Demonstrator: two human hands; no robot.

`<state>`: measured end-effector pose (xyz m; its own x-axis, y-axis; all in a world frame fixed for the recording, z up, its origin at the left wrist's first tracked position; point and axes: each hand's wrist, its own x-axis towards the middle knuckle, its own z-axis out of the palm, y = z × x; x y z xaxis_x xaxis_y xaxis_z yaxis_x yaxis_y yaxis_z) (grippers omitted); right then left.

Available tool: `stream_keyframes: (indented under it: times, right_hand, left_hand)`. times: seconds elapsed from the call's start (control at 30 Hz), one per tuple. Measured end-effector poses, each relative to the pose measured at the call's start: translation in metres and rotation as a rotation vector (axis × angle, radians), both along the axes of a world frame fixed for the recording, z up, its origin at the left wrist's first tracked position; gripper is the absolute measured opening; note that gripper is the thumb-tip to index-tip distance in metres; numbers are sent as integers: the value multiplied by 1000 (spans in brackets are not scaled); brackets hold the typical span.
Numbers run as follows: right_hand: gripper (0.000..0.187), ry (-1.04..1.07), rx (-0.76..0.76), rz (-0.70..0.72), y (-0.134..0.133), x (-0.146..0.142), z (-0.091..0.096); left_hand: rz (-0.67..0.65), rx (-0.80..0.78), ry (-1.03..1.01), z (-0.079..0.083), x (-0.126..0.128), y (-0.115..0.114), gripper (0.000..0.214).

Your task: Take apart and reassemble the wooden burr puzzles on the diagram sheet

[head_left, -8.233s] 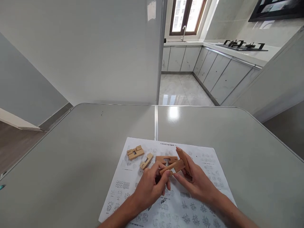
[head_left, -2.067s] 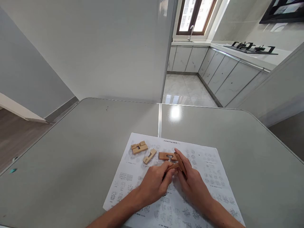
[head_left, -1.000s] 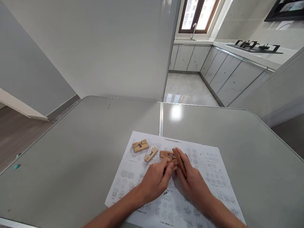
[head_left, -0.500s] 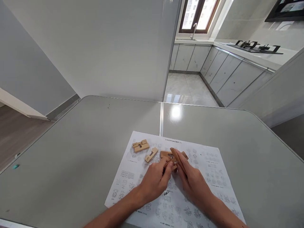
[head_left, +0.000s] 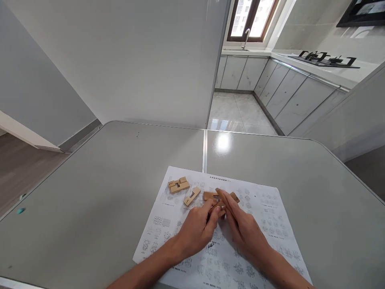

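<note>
Presently, both hands met over the middle of a printed sheet (head_left: 266, 218) that lay flat on a grey table (head_left: 90, 188).

The left hand (head_left: 197, 230) was curled. Its thumb and fingertips were pinched shut on the near end of the brown wooden pieces (head_left: 221, 203), which were held just above the sheet.

The right hand (head_left: 245, 230) was less closed. Its fingers ran almost straight along the right side of the same pieces, and it gripped them from that side. The thumb was mostly hidden behind the fingers. The fingers also covered the place where the pieces met, so how many were in the grip could not be told.

A short brown end (head_left: 235, 197) stuck out past the right fingertips. Whether it belonged to the held pieces could not be told.

3 loose parts lay on the far half of the sheet, none of them touched by either hand:
- A flat brown piece (head_left: 209, 195) sat just beyond the left fingertips.
- A pale notched piece (head_left: 191, 196) lay to its left, set at an angle.
- A pale block (head_left: 178, 185) lay further left, near the sheet's far left corner.

A small teal object (head_left: 20, 210) rested near the table's left edge, well apart from the hands. Beyond the table, a kitchen counter carried a black stove (head_left: 327, 61), and a window (head_left: 246, 18) stood above a tap.
</note>
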<state>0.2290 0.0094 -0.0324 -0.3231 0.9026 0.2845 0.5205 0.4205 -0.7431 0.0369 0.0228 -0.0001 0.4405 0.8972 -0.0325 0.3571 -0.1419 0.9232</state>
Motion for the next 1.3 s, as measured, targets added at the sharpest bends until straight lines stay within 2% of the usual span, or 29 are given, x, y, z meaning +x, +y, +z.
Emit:
stream_keyframes:
  times: [0.4, 0.73, 1.0, 1.3]
  right_hand:
    - [60, 28, 23, -4, -2, -2, 0]
    - [61, 78, -23, -42, -3, -2, 0]
    - [60, 123, -67, 2, -1, 3, -8]
    - [58, 119, -96, -35, -1, 2, -8]
  left_hand:
    - [-4, -53, -53, 4, 1, 0, 34]
    - [-8, -83, -58, 4, 2, -1, 33]
    - [-6, -101, -72, 4, 1, -1, 33]
    - [27, -159, -188, 4, 1, -1, 35]
